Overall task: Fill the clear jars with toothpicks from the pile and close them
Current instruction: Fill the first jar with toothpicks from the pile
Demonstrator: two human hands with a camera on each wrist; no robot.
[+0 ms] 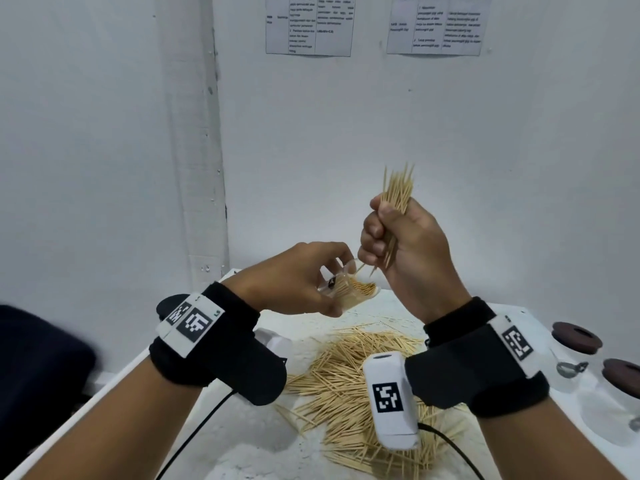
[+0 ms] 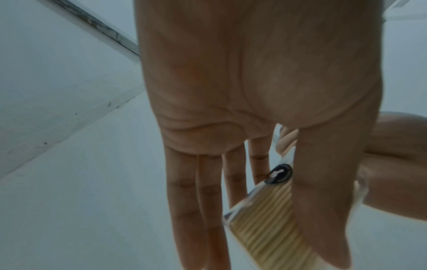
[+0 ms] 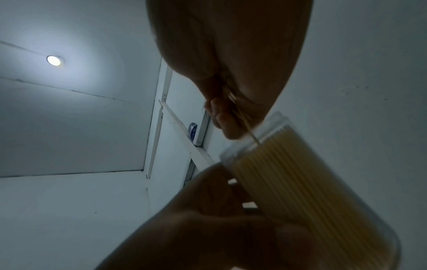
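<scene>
A: White walls close in a corner; my tabletop point(image 1: 242, 455) carries the pile point(image 1: 349, 386) below both hands.

B: Why hold the jar point(image 1: 349, 289) up?

A: My left hand point(image 1: 294, 282) has its fingers point(image 2: 208, 201) wrapped round it and tilts its open mouth toward the right hand point(image 1: 401, 244), which is fisted on a bundle point(image 1: 398, 192), points down and just beside the rim, I judge for sliding in.

B: Lids point(image 1: 576, 337)?

A: Two dark ones lie well apart, right; closing comes later.
</scene>
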